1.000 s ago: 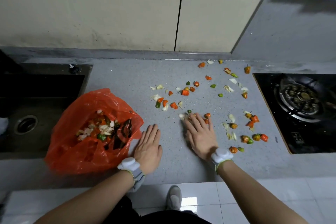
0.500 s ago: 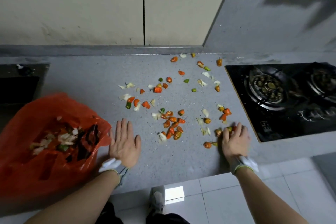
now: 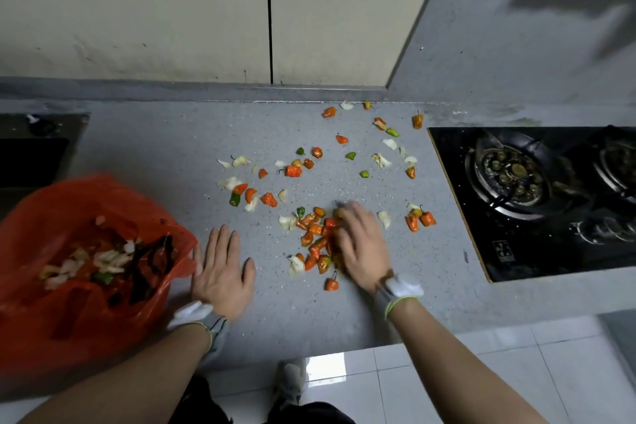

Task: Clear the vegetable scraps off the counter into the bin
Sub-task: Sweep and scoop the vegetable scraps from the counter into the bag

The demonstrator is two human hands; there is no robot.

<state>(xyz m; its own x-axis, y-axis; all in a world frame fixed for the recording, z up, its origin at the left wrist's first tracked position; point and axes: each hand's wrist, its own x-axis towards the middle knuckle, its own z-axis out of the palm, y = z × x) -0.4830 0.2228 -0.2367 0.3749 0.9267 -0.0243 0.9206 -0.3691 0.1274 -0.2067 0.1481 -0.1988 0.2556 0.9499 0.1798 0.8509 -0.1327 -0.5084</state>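
Two hands on counter (image 3: 144,148): left hand (image 3: 220,268) flat, fingers spread, beside orange bag (image 3: 62,286) as backstop; right hand (image 3: 358,244) blurred, apparently open-palmed, raking pepper scraps (image 3: 316,237) bagward.

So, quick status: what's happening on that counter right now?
Left hand flat beside red bag. Right hand open, raking pepper scraps into a pile. Many scraps scattered near the stove.
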